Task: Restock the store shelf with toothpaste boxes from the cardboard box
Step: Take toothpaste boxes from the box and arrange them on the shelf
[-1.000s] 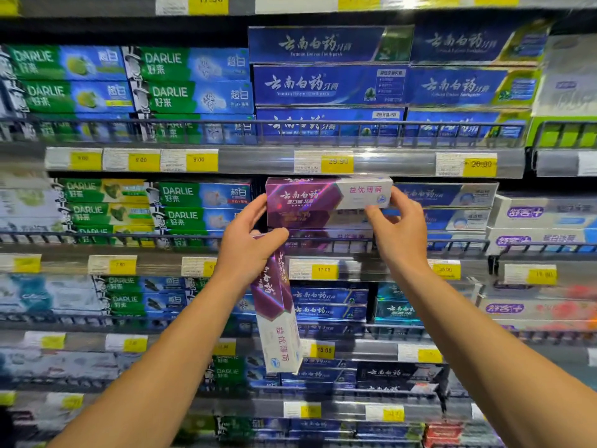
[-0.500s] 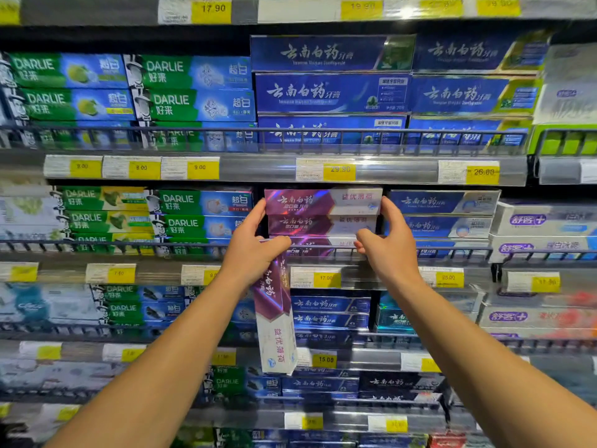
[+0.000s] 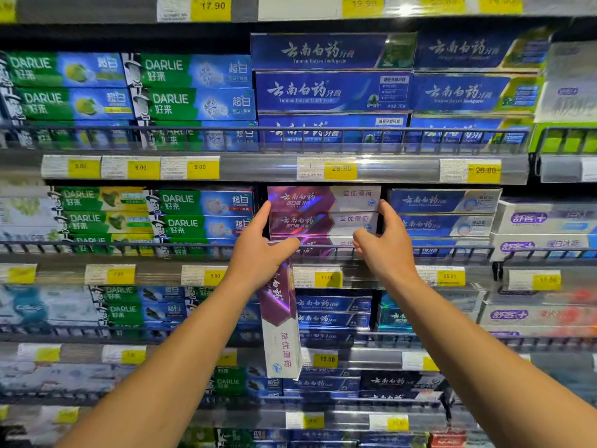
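A stack of purple-and-white toothpaste boxes (image 3: 323,211) sits on the second shelf behind its wire rail (image 3: 323,248). My left hand (image 3: 258,250) touches the stack's left end with its fingers while its thumb and palm pinch another purple toothpaste box (image 3: 281,318), which hangs downward, nearly upright. My right hand (image 3: 384,244) rests against the stack's right end, fingers up along the top two boxes and thumb pointing left, holding nothing. The cardboard box is not in view.
Green Darlie boxes (image 3: 200,215) fill the slot to the left and blue boxes (image 3: 442,211) the slot to the right. More blue boxes (image 3: 332,92) sit on the shelf above. Yellow price tags (image 3: 326,278) line every shelf edge.
The top purple box has gone back into the shelf and now lies flush on the stack. My right hand has let go of it and rests at the stack's right end.
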The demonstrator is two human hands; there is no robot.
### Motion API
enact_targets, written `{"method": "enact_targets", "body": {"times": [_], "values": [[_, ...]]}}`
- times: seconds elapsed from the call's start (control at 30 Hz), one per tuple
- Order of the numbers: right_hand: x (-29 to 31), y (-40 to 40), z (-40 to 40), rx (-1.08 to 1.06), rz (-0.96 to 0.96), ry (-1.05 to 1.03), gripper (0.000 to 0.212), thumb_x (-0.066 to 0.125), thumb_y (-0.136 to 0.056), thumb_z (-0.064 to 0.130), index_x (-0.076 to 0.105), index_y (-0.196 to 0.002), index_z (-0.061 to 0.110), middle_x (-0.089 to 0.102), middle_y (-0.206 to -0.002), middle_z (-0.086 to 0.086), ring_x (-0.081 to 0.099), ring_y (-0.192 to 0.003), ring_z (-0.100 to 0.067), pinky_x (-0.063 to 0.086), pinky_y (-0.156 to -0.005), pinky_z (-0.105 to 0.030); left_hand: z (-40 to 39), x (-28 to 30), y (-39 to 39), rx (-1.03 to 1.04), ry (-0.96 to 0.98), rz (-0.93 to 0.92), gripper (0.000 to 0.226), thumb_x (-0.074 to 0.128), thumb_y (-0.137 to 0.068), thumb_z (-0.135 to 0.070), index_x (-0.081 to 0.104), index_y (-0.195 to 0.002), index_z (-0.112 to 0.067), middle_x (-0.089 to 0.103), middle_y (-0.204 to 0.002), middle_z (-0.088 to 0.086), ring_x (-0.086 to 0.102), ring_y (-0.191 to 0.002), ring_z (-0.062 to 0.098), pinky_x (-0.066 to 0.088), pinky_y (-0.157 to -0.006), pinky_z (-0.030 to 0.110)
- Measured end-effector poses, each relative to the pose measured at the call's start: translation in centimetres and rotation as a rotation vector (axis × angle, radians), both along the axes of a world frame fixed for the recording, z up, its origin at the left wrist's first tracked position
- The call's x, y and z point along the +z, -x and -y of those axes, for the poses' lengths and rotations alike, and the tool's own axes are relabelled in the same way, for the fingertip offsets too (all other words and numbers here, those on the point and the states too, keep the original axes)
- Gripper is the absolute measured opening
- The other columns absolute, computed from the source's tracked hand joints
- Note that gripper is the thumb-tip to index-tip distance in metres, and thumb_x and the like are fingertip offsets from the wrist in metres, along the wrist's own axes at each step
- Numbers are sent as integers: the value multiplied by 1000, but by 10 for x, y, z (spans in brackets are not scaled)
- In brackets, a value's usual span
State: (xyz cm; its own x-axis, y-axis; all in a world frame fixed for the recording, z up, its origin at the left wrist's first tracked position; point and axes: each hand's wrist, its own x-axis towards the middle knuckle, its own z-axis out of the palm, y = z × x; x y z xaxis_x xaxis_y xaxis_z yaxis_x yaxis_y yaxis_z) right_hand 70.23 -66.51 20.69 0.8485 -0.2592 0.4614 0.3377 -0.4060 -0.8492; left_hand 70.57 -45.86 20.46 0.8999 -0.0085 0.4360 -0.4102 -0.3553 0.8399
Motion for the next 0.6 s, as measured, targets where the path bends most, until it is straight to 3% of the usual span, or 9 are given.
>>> {"method": "enact_targets", "body": {"times": [0.1,0.17,0.23,0.33,0.5,0.6], "values": [[0,1,0,-8,-8,-2,60,56,-76,23,42,-133,35,57,-123,6,60,-105,-20,54,-88,-45,0,-1,-2,3,-17,-2,84,70,-82,-27,22,-150,-35,53,-131,-18,63,-95,6,45,-72,9],[0,2,0,1,-10,1,59,56,-78,20,41,-133,38,59,-121,7,62,-103,-19,54,-87,-45,-1,-1,-2,1,-33,-28,89,71,-77,-36,21,-149,-38,54,-137,-6,59,-113,28,53,-89,31],[-1,1,1,0,-18,12,64,55,-77,26,37,-138,34,57,-129,6,62,-108,-22,53,-90,-45,0,0,0,4,-49,-40,91,71,-73,-39,19,-149,-40,52,-139,0,50,-122,39,48,-95,48],[-3,-2,3,-6,-29,37,74,55,-73,32,31,-143,34,52,-138,5,57,-118,-22,51,-94,-46,1,2,-1,7,-58,-55,93,70,-70,-43,19,-148,-43,51,-140,-2,49,-123,40,48,-96,52],[-5,-1,6,-29,-12,74,75,58,-81,19,27,-149,27,47,-141,3,50,-123,-19,46,-101,-45,4,3,-6,19,-106,-18,94,71,-72,-43,18,-150,-37,34,-152,-8,49,-126,33,42,-104,51],[-4,1,7,-41,34,91,74,59,-82,17,28,-149,24,39,-146,5,47,-122,-9,42,-103,-37,5,2,-4,42,-110,29,94,70,-72,-44,17,-150,-38,24,-157,-10,43,-133,24,37,-108,49]]}}
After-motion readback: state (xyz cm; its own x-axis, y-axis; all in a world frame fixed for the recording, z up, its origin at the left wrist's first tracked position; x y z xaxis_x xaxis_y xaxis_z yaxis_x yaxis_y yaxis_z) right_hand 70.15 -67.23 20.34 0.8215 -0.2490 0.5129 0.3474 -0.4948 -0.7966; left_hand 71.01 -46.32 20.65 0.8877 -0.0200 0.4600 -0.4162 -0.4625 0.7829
